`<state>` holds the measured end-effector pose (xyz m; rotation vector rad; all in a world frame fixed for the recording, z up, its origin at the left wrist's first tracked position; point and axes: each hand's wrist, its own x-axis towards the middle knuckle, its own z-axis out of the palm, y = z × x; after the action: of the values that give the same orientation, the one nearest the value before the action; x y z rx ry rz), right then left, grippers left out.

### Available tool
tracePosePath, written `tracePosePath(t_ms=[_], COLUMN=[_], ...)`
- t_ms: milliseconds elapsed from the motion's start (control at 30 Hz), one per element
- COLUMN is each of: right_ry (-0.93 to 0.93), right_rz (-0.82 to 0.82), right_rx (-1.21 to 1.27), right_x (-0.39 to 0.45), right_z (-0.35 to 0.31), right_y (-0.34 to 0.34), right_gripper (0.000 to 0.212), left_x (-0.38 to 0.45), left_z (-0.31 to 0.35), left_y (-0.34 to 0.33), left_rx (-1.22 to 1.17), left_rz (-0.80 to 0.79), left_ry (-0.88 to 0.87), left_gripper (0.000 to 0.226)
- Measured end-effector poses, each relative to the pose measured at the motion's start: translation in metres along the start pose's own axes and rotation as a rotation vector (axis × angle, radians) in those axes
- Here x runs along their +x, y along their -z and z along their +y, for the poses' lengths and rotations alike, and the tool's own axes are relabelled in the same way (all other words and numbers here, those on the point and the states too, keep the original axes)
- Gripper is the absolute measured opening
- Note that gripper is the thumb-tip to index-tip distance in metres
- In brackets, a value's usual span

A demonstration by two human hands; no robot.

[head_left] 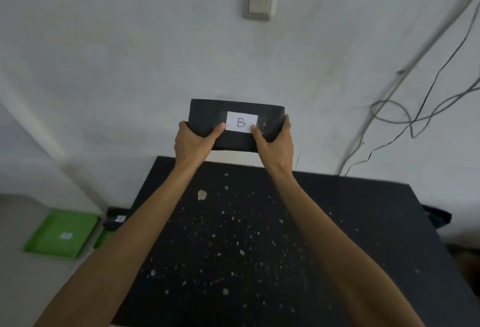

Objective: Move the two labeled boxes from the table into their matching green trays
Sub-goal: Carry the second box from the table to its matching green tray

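A black box [207, 116] with a white label reading B is held in the air above the far edge of the black table [337, 235]. My left hand [193, 144] grips its left end and my right hand [275, 144] grips its right end, thumbs on top. Down at the left, on the floor, lies a green tray [52, 243] with a small white label inside. Beside it a second green tray [101, 238] shows only as a strip, with another black box [115, 220] in it, partly hidden by the table and my left arm.
The tabletop is speckled with white chips. A white wall stands close behind with a light switch [259, 0]. Loose cables [415, 108] hang down the wall at the right. A dark object [439, 216] pokes out past the table's right edge.
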<state>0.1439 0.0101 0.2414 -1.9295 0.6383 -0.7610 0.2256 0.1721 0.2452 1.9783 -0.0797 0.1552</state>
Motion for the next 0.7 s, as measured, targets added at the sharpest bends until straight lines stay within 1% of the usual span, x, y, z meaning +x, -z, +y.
tracePosePath(t_ms=[67, 133, 267, 333, 433, 533, 700], right_ry=[0.12, 0.16, 0.257, 0.298, 0.314, 0.327, 0.333], right_rz=[0.053, 0.108, 0.174, 0.191, 0.208, 0.22, 0.198], right_rx=[0.012, -0.026, -0.001, 0.02, 0.075, 0.114, 0.155], right_x=[-0.015, -0.022, -0.035, -0.037, -0.032, -0.035, -0.037], right_z=[-0.024, -0.033, -0.04, -0.046, -0.053, -0.06, -0.065], right_y=[0.021, 0.028, 0.039, 0.044, 0.048, 0.053, 0.052], right_gripper=[0.107, 0.11, 0.107, 0.104, 0.097, 0.09, 0.086], left_x=[-0.017, -0.029, -0.048, -0.05, -0.048, -0.054, -0.06], left_z=[0.019, 0.027, 0.037, 0.046, 0.057, 0.065, 0.067], left_y=[0.021, 0.027, 0.033, 0.039, 0.046, 0.053, 0.061], left_rx=[-0.042, -0.037, -0.059, -0.064, -0.08, -0.081, -0.074], left_rz=[0.062, 0.084, 0.136, 0.166, 0.153, 0.173, 0.205], left_ry=[-0.089, -0.115, -0.214, -0.24, -0.266, -0.281, -0.28], left_gripper=[0.091, 0.089, 0.103, 0.103, 0.094, 0.084, 0.08])
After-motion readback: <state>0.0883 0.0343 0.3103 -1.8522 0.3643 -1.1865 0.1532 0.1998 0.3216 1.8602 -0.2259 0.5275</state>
